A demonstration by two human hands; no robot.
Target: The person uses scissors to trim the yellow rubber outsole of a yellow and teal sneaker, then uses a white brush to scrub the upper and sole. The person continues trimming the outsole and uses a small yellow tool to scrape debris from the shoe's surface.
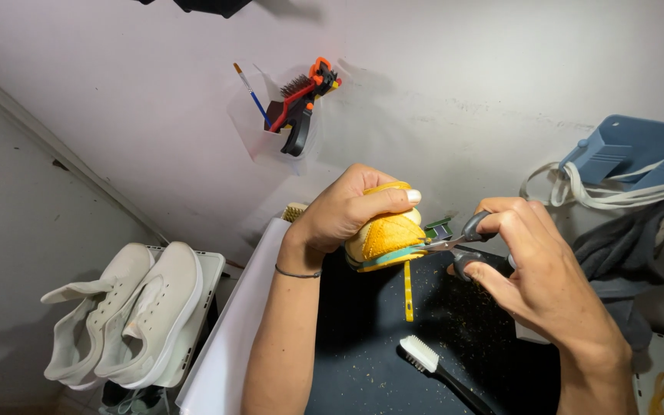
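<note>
Over the dark work mat (363, 323), raised a bit above it: small yellow shoe (384, 230) w/ a teal band round the sole edge, wrapped in the left hand (343, 211). Fingers closed over the top, thumb (393, 197) pressed flat across the upper, so clamped firm on the shoe. Right hand (536, 269) closed thru the grey loops of a pair of scissors (455, 244), blades nearly together w/ tips right at the teal band. Thin yellow strip (408, 290) dangling straight down from the sole edge, loose at the bottom end.

Handling guess: looks light, easy one-hand job. Upper prob soft and squashy, sole stiffer, so best held the way it is now, palm over the top and thumb bracing near the cut line. Not fragile, but the fabric could snag or get nicked if it twists against the blades. Hanging strip floppy, no good as a grab point.

Around it: white-bristled brush (424, 355) w/ black handle lying on the mat, lots of little crumbs/trimmings scattered nearby. Pair of white sneakers (128, 307) on a rack off to the left, well apart. Clear wall pocket (282, 115) w/ brushes and a clamp up above. Blue plastic thing (632, 154) and white straps on the right.
</note>
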